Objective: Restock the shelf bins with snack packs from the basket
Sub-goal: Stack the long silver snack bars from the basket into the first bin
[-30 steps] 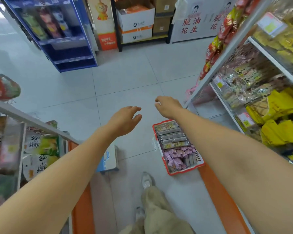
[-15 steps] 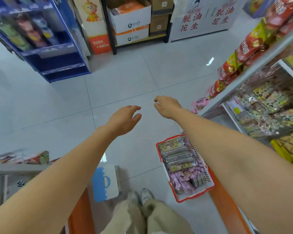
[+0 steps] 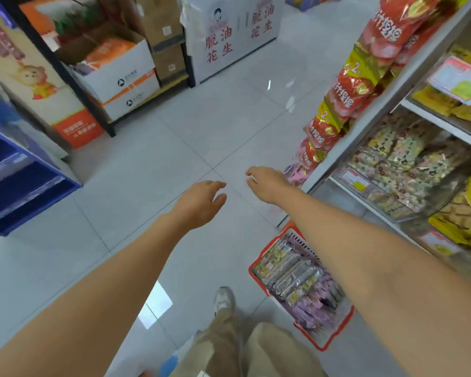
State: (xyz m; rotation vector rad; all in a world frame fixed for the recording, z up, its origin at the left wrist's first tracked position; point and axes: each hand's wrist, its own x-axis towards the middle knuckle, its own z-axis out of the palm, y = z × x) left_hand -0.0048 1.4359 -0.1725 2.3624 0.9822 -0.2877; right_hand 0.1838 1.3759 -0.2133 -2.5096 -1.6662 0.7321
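Your left hand [image 3: 201, 202] and your right hand [image 3: 268, 183] both reach out over the floor [image 3: 147, 172], near each other but not touching. Each grip is loose and wide, with the fingers a little bent, and holds nothing. The red basket [image 3: 253, 272] sits on the floor under your right arm, just beside the shelf. It is full of snack packs [image 3: 291, 276], grey ones and purple ones. The shelf bins [image 3: 392, 164] are on your right.
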